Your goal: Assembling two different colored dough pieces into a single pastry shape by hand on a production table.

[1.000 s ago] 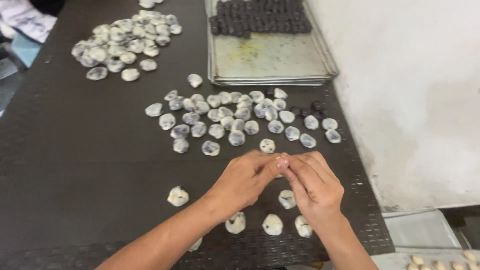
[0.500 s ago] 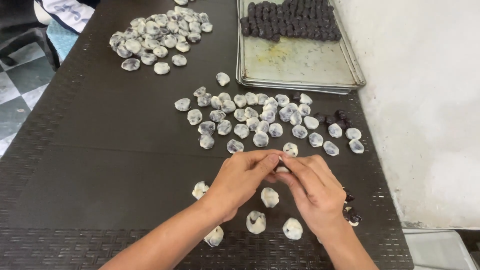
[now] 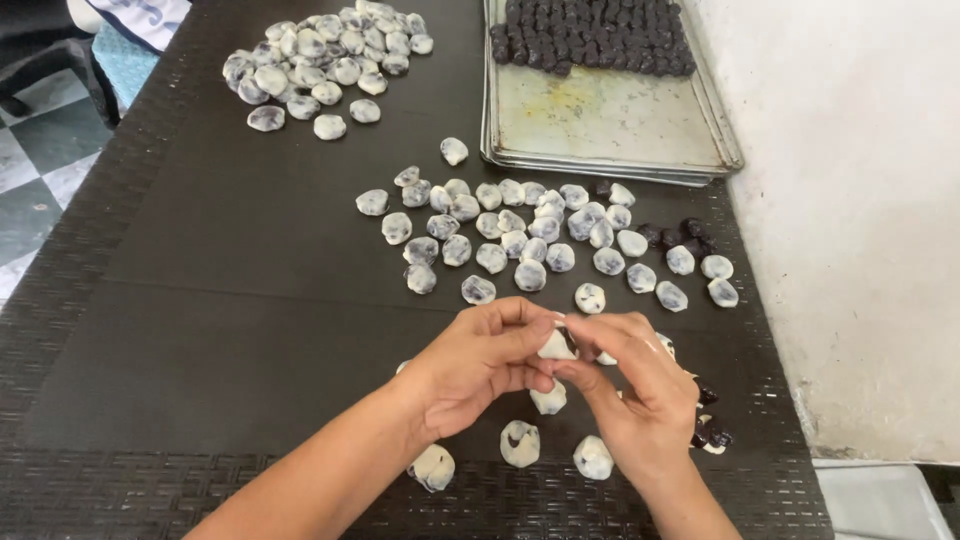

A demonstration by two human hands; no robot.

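My left hand [image 3: 478, 367] and my right hand [image 3: 640, 395] meet over the near part of a dark woven table [image 3: 200, 330]. Together they pinch one small white dough piece [image 3: 557, 346] with dark filling inside it. Below my hands lie a few finished white wrapped pieces [image 3: 520, 443]. Beyond my hands a loose cluster of many wrapped pieces [image 3: 520, 235] spreads across the table's middle. Small dark filling balls [image 3: 708, 438] lie by my right wrist.
A metal baking tray [image 3: 610, 125] at the far right holds rows of dark filling balls [image 3: 590, 35]. A second heap of wrapped pieces [image 3: 320, 55] sits at the far left. A white wall [image 3: 860, 220] borders the table's right edge. Tiled floor [image 3: 40, 190] shows on the left.
The view has shifted, so the table's contents sit higher and to the right in frame. My hands stay joined on the dough piece, fingers working around it.
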